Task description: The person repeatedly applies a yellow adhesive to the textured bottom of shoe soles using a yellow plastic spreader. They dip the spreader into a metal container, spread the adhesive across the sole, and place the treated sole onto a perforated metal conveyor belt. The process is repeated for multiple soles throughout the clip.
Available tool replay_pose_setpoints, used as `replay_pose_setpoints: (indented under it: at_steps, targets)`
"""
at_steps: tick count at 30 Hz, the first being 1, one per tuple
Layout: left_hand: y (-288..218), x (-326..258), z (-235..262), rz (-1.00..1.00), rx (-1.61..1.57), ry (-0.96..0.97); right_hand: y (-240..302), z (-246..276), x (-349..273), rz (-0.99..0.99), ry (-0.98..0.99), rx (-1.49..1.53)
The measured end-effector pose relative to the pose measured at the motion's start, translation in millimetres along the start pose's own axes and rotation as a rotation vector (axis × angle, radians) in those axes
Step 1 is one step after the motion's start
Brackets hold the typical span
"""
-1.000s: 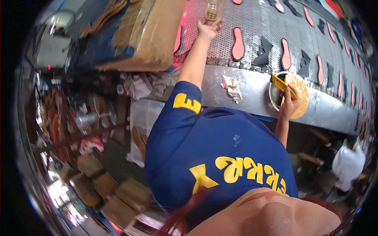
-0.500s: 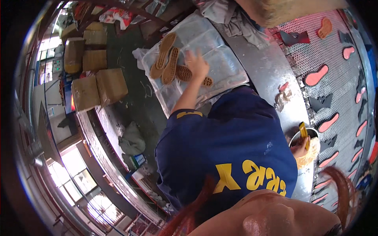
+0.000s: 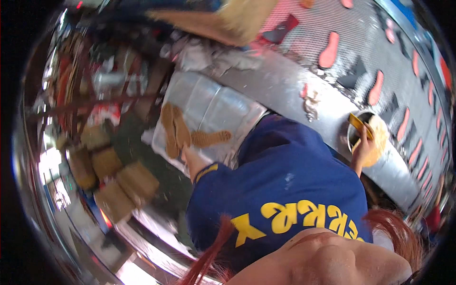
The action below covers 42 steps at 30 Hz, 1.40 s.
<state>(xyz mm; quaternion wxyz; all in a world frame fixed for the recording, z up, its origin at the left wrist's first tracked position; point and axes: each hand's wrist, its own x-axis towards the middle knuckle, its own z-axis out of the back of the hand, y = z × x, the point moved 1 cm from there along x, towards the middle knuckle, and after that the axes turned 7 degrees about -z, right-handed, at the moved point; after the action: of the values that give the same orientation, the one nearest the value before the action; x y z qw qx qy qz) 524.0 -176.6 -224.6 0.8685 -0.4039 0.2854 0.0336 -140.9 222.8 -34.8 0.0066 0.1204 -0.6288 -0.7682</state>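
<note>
Fingers of your left hand (image 3: pixel 187 153) are at the brown sole (image 3: pixel 180 127), near the plastic sheet's (image 3: pixel 191 91) left edge, grip unclear; take its sides gently, your right hand (image 3: pixel 364 145) pinching the yellow tool (image 3: pixel 357 121).

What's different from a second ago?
The left hand has moved leftward, off the mesh belt, to the brown soles on the plastic-covered stand; whether it grips one is unclear. The right hand still holds the yellow tool. Pink soles remain on the belt.
</note>
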Motion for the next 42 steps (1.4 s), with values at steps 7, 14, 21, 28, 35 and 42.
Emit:
replay_pose_setpoints:
  at_steps: [7,14,21,28,35,42]
  targets:
    - [-39.3,-203.2,-52.0,-0.996,0.050,0.230,-63.2,29.6,-1.5,0.020,-0.351,-0.455]
    - [-90.4,-401.9,-71.1,-1.713,0.145,0.625,-90.5,21.8,-6.5,0.203,-0.441,-0.726]
    - [1.9,-487.2,-127.5,-1.723,0.165,1.389,-105.0,6.1,0.0,0.127,-0.561,-0.757]
    - [101.9,-481.9,-160.5,-1.392,0.153,1.751,-110.3,18.1,3.2,-0.138,-0.574,-0.133]
    - [130.9,-507.8,-187.2,-1.664,0.853,1.984,-118.4,32.8,10.1,-0.151,-0.565,-0.070]
    - [101.9,-599.3,-111.8,-0.194,0.532,2.471,-102.8,26.0,13.6,-0.159,-0.552,0.450]
